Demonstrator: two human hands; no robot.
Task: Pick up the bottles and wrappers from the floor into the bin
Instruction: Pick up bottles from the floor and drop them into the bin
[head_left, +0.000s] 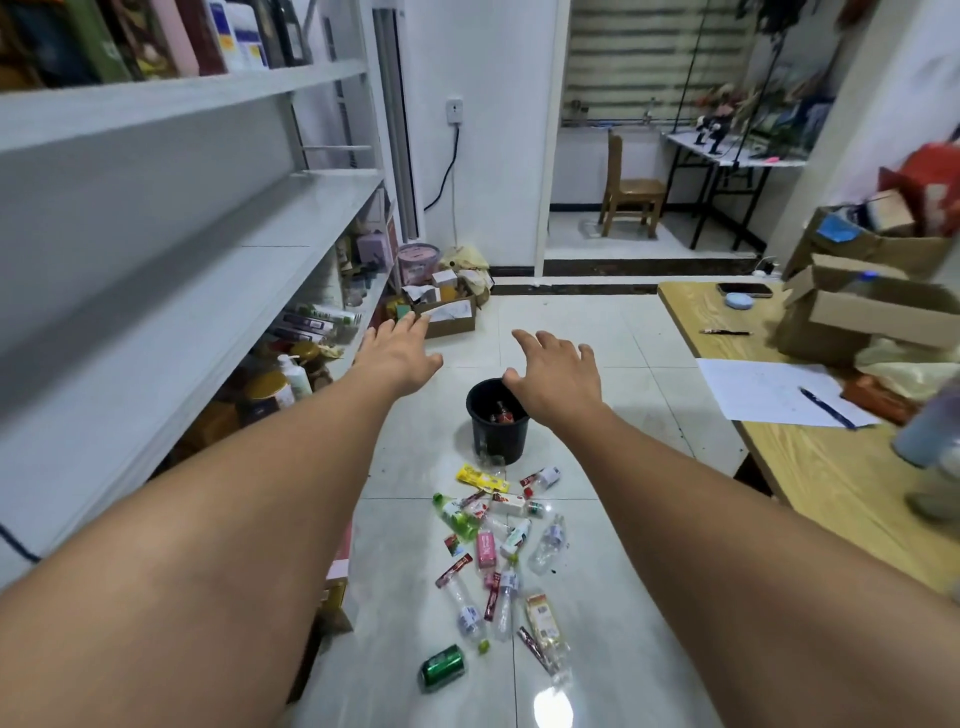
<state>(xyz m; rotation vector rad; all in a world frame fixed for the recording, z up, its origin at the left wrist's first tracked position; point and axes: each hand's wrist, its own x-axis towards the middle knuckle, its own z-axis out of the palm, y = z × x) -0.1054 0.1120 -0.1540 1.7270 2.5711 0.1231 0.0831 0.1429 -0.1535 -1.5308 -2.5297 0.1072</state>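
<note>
Both arms reach forward over the floor (623, 597). The left hand (402, 353) has its grip apart, fingers straight and empty. The right hand (556, 379), grip likewise apart, shows over the rim of the black bin (496, 439). Bottles (548, 543) and wrappers (482, 478) lie scattered on the tiles just before the bin, with a green can (442, 667) nearest the person.

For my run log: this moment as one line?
left hand open | right hand open | round black plastic bin holds litter | plastic bottles, wrappers, green can on floor
</note>
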